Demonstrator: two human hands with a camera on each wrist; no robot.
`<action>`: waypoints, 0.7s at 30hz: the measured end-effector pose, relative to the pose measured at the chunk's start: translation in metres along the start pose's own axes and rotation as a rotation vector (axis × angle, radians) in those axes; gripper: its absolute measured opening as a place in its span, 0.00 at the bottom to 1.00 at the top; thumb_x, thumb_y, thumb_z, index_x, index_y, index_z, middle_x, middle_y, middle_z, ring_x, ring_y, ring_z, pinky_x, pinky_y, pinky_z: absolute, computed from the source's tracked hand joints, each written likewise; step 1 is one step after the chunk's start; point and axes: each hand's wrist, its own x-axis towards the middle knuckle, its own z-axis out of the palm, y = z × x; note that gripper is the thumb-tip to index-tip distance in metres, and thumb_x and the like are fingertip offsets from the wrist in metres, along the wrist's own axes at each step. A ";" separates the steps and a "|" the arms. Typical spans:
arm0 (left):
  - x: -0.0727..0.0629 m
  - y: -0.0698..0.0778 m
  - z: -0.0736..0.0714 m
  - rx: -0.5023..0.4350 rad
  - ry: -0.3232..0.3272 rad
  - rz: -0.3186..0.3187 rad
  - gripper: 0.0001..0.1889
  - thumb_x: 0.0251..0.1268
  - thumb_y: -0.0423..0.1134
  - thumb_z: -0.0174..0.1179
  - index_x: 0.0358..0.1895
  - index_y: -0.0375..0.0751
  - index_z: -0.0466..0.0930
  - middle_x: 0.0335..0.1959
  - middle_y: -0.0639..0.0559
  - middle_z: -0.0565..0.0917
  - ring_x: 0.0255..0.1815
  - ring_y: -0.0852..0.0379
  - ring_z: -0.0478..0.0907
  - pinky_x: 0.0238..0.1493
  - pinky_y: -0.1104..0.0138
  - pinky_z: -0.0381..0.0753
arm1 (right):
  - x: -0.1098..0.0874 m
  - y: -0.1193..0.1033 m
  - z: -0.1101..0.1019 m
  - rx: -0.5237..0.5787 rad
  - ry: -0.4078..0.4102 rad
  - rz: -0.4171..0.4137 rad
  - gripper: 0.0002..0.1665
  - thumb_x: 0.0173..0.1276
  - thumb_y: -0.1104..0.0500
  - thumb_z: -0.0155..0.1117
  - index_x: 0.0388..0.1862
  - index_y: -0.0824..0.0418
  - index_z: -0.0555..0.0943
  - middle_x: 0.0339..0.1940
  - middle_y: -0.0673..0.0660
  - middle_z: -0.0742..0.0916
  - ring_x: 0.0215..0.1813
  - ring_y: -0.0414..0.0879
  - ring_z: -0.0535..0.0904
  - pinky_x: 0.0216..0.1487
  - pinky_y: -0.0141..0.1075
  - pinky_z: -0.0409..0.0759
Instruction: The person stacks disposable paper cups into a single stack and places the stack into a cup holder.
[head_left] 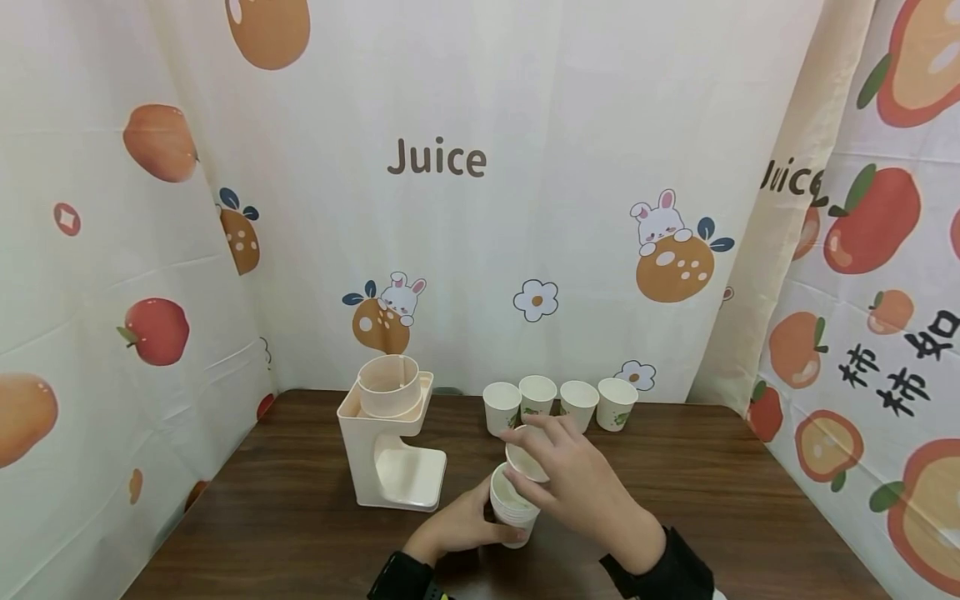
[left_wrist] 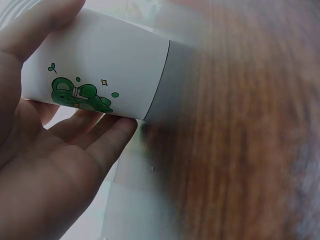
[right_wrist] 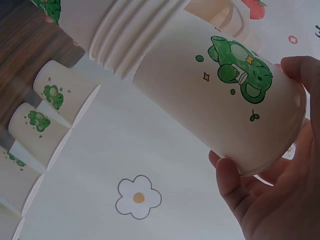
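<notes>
Gripping a stack of nested white paper cups [head_left: 517, 510], the left hand [head_left: 468, 523] has its thumb on one side and its fingers on the other, clamped round the stack at the near middle of the dark wood-grain table [head_left: 712, 475]. Several rims sit close together at the mouth of the stack, and a green cartoon bear is printed on its outer wall. Whether its base touches the tabletop, I cannot tell.

The right hand [head_left: 577, 479] comes in from the near right, thumb and fingers clamped on a single paper cup [right_wrist: 220, 95] near its rim. This cup bears the same bear print and slants above the far right side of the stack, its lower end right at the stack's mouth; whether that end is inside cannot be made out.

Beyond the hands, a row of four paper cups [head_left: 577, 404] stands upright near the far edge, set side by side, with the right hand's fingers overlapping part of it in the head view. To the left of the stack and apart from it stands a cream plastic stand [head_left: 378, 446] with a round collar on top and a flat foot. Behind the table hangs a pale curtain [head_left: 525, 208] printed with fruit, rabbits, flowers and "Juice".
</notes>
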 end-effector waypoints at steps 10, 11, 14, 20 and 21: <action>0.000 -0.002 0.000 -0.020 -0.010 0.015 0.45 0.59 0.47 0.73 0.77 0.57 0.56 0.59 0.59 0.76 0.59 0.58 0.74 0.60 0.54 0.69 | -0.004 -0.004 0.010 0.037 -0.039 -0.005 0.21 0.73 0.43 0.63 0.60 0.48 0.81 0.58 0.51 0.81 0.62 0.50 0.75 0.53 0.46 0.79; 0.000 -0.003 0.000 -0.016 -0.006 0.014 0.45 0.59 0.47 0.73 0.77 0.57 0.56 0.59 0.59 0.76 0.59 0.58 0.74 0.60 0.54 0.69 | -0.005 -0.004 0.011 0.038 -0.038 -0.008 0.21 0.73 0.43 0.62 0.61 0.48 0.81 0.58 0.51 0.81 0.62 0.50 0.75 0.53 0.46 0.79; 0.000 -0.003 0.000 -0.007 0.004 0.012 0.45 0.58 0.47 0.74 0.76 0.57 0.57 0.59 0.60 0.76 0.58 0.58 0.74 0.60 0.55 0.70 | -0.005 -0.003 0.013 0.041 -0.032 -0.015 0.22 0.72 0.44 0.64 0.61 0.48 0.81 0.58 0.51 0.81 0.61 0.50 0.75 0.52 0.46 0.80; 0.001 -0.003 0.000 -0.026 -0.017 0.015 0.43 0.60 0.46 0.73 0.76 0.58 0.57 0.63 0.59 0.74 0.60 0.57 0.73 0.60 0.53 0.70 | -0.008 -0.003 0.019 0.063 -0.049 -0.005 0.22 0.69 0.46 0.68 0.61 0.47 0.81 0.58 0.50 0.81 0.62 0.49 0.75 0.51 0.44 0.80; 0.001 -0.003 0.000 -0.027 -0.018 0.016 0.43 0.60 0.46 0.72 0.76 0.58 0.58 0.63 0.58 0.74 0.60 0.57 0.73 0.60 0.54 0.70 | -0.009 -0.002 0.021 0.068 -0.048 -0.008 0.22 0.68 0.47 0.69 0.60 0.47 0.81 0.58 0.50 0.81 0.62 0.50 0.75 0.51 0.44 0.80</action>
